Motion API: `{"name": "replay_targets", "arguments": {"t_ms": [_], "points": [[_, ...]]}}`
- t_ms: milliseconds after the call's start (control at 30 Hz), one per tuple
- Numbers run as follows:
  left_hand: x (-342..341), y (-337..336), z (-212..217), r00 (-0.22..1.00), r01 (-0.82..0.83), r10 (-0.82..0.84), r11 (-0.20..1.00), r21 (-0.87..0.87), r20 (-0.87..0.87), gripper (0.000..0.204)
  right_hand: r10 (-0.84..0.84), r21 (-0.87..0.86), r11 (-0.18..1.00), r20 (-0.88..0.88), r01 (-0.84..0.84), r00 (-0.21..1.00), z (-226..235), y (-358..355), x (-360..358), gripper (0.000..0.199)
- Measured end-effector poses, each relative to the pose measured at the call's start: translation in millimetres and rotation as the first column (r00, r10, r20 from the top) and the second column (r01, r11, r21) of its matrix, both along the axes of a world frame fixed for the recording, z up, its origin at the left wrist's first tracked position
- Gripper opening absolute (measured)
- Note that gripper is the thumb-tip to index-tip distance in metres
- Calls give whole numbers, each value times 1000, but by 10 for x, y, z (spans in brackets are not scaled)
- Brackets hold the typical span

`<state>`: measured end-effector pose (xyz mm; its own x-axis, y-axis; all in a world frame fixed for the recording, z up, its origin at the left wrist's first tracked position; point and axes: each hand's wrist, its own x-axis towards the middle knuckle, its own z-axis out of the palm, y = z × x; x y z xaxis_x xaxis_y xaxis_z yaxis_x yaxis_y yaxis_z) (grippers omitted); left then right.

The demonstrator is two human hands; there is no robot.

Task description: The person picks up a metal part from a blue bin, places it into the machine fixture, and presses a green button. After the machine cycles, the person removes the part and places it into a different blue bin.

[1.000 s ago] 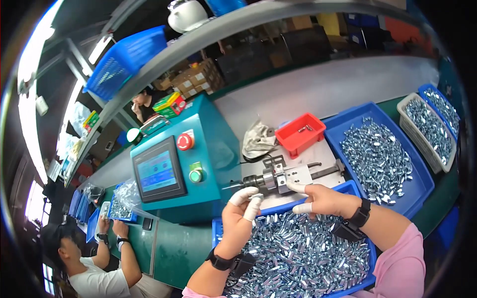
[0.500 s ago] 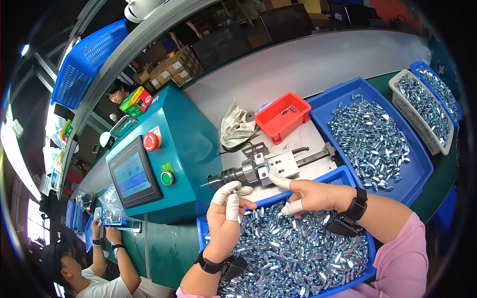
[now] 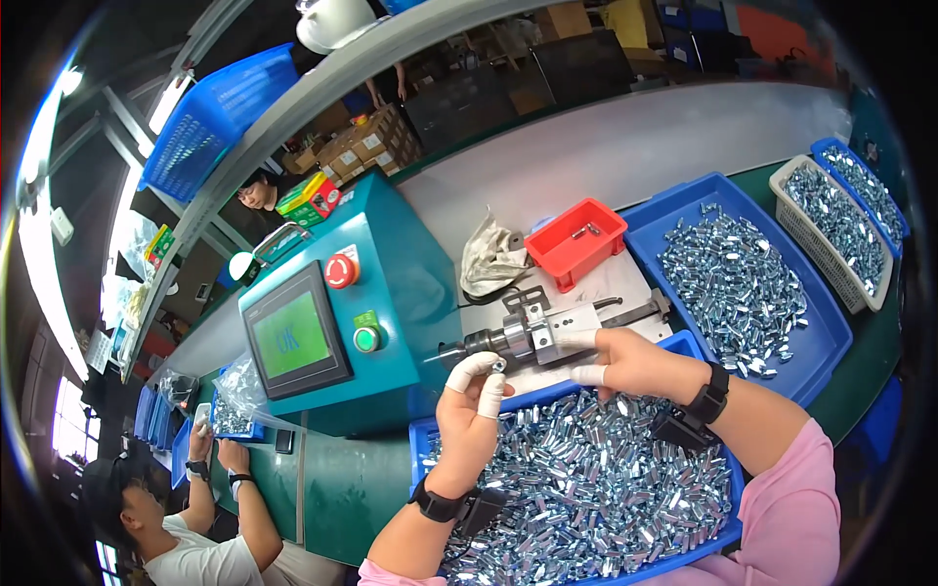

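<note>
Finger cots cover fingertips on both hands. My left hand (image 3: 467, 420) pinches a small shiny hexagonal metal sleeve (image 3: 498, 366) between thumb and finger, its round bore showing. It is held just in front of a clamping fixture (image 3: 528, 332) with a dark spindle on the left. My right hand (image 3: 635, 363) is beside the fixture's right part, index finger and thumb apart with nothing seen between them; its other fingers are partly hidden. Below both hands lies a blue tray (image 3: 737, 488) heaped with similar metal sleeves (image 3: 586, 479).
A teal machine with a green-lit screen (image 3: 290, 335), red stop button (image 3: 341, 271) and green button (image 3: 366, 339) stands left. Behind the fixture are a cloth (image 3: 491, 256) and a red bin (image 3: 576, 244). Another blue tray (image 3: 821, 356) and a beige basket (image 3: 831, 249) hold sleeves. A co-worker (image 3: 176, 518) sits left.
The screen has turned from blue to green. My right hand's thumb has risen from over the tray toward the fixture. My left hand still pinches its sleeve. The whole view has shifted slightly.
</note>
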<state>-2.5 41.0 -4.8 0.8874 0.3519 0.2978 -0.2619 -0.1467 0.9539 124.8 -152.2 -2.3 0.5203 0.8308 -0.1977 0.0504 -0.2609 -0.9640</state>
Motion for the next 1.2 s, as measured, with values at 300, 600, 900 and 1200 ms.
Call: {"name": "replay_targets", "arguments": {"t_ms": [300, 600, 900, 1200], "points": [[81, 90, -147, 1000, 12, -12, 1000, 13, -5, 23, -175, -238, 926, 414, 293, 893, 179, 251, 226, 34], [149, 94, -353, 999, 34, -33, 999, 23, -29, 23, -93, -197, 764, 909, 614, 407, 336, 508, 183, 41], [206, 146, -292, 997, -58, 53, 995, 84, 57, 21, -64, -376, 350, 904, 858, 423, 249, -766, 769, 39], [201, 5, -66, 938, -321, 109, 635, 703, 329, 21, -352, 84, 731, 897, 677, 268, 195, -81, 379, 31]]}}
